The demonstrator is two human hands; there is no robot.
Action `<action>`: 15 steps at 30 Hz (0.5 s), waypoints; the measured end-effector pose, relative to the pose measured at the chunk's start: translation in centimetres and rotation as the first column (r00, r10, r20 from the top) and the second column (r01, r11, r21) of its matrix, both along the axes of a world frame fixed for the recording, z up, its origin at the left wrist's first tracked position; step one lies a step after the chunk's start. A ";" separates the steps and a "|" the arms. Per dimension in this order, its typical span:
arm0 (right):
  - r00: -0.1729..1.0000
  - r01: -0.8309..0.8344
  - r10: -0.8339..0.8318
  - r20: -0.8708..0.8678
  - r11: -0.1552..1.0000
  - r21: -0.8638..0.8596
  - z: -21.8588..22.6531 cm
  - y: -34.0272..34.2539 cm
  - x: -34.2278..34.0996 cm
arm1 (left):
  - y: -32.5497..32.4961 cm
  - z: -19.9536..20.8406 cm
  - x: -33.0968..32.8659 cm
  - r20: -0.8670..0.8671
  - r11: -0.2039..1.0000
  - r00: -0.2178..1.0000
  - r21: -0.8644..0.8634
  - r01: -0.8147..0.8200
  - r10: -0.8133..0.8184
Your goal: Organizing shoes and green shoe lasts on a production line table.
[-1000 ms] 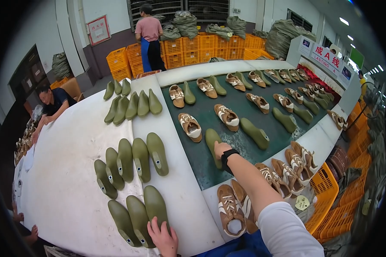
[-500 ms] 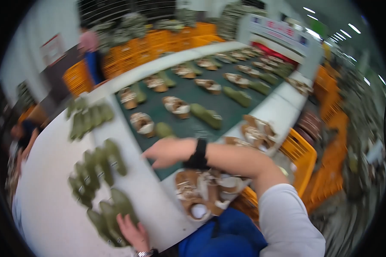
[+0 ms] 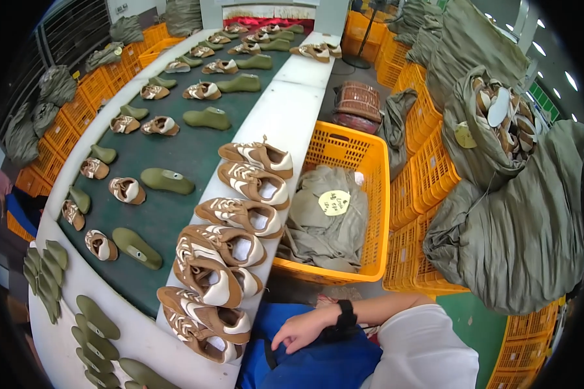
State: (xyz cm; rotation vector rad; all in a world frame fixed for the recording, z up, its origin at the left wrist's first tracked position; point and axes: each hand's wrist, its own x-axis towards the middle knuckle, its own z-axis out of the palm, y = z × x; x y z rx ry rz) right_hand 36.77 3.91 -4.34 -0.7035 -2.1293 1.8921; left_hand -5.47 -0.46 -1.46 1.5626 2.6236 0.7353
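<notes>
My right hand [image 3: 302,330] hangs over my blue apron [image 3: 324,363], its fingers loosely bent and apart, with nothing visible in them. A dark band circles that wrist. Beside it on the white table ledge stands a row of brown and white sneakers [image 3: 230,214], some leaning on each other. My left hand does not show. Green shoe lasts [image 3: 97,318] lie in groups on the white table [image 3: 139,337] at the lower left. On the dark green conveyor belt [image 3: 169,223], lasts such as this green last [image 3: 136,247] lie paired with sneakers like this brown sneaker [image 3: 101,244].
Right of the ledge, an orange crate [image 3: 379,214] holds grey-green cloth and a yellow tag [image 3: 334,202]. Stacked orange crates [image 3: 428,194] line the right side, topped by a cloth sack of shoes [image 3: 493,129]. A person [image 3: 3,188] is partly visible at the far left.
The view has swung right. My right hand has moved back from over the belt to my apron. My left hand, earlier on the lasts, has dropped out of sight.
</notes>
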 end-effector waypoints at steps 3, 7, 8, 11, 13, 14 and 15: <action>0.982 0.163 -0.156 0.106 0.985 -0.060 -1.1 0.0 4.7 | 0.1 0.5 1.4 0.034 0.999 0.999 -0.037 0.017 -0.016; 0.479 0.752 -0.843 0.246 0.538 0.380 -7.9 1.6 9.6 | -0.2 -0.2 3.2 -0.035 0.997 0.997 -0.027 0.069 -0.070; 0.404 0.705 -0.886 0.228 0.460 0.539 -10.9 1.6 11.1 | -0.1 -0.1 3.8 -0.069 0.996 0.994 -0.033 0.079 -0.081; 0.193 0.777 -0.865 0.463 0.423 0.466 -18.0 1.2 14.2 | 0.0 0.5 5.4 -0.043 0.993 0.992 -0.007 0.116 -0.117; 0.132 0.845 -0.832 0.539 0.379 0.378 -22.8 1.8 17.8 | 0.1 0.2 5.7 -0.023 0.995 0.995 -0.030 0.093 -0.093; 0.089 0.900 -0.782 0.616 0.329 0.288 -24.0 2.2 18.6 | 0.2 0.4 5.9 -0.029 0.995 0.995 -0.029 0.093 -0.094; 0.102 0.900 -0.782 0.614 0.336 0.278 -22.9 3.0 18.4 | 0.0 0.7 5.9 -0.028 0.997 0.997 -0.048 0.065 -0.066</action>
